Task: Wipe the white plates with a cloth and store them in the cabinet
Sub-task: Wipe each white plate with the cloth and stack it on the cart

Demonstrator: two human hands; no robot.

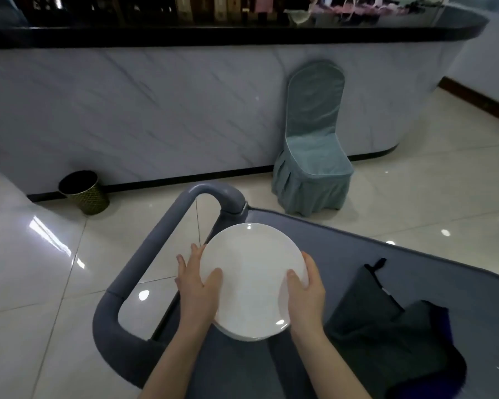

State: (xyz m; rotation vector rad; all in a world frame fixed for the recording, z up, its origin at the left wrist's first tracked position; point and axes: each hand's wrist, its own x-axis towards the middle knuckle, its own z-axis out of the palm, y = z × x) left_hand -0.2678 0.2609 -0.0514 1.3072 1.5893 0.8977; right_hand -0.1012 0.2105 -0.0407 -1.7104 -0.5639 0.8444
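- Slippage is the main risk: the stack of round white glazed plates (251, 277) is smooth and glossy. It is held only at its two side rims, so a loosened thumb could let the upper plate slide off the ones below.
- Tilting the stack toward the open loop of the grey tubular cart handle (144, 260) could send a plate onto the shiny tiled floor (41, 269), where it would likely break.
- The left hand (198, 280) grips the left rim, thumb pressed on the top face and fingers spread along the edge.
- The right hand (306, 292) grips the right rim, thumb on top and fingers curled round the edge.
- The stack sits over the near-left corner of the grey service cart (343, 249); I cannot tell whether it rests there or is lifted just clear.
- The top plate looks clean, plain and unchipped, with small light glints. Further rims show beneath its near edge, but their number is unclear.
- The dark grey folded cloth (380, 321) lies on the cart to the right, apart from both hands, so wiping looks either finished or skipped.
- No cabinet shows in view.
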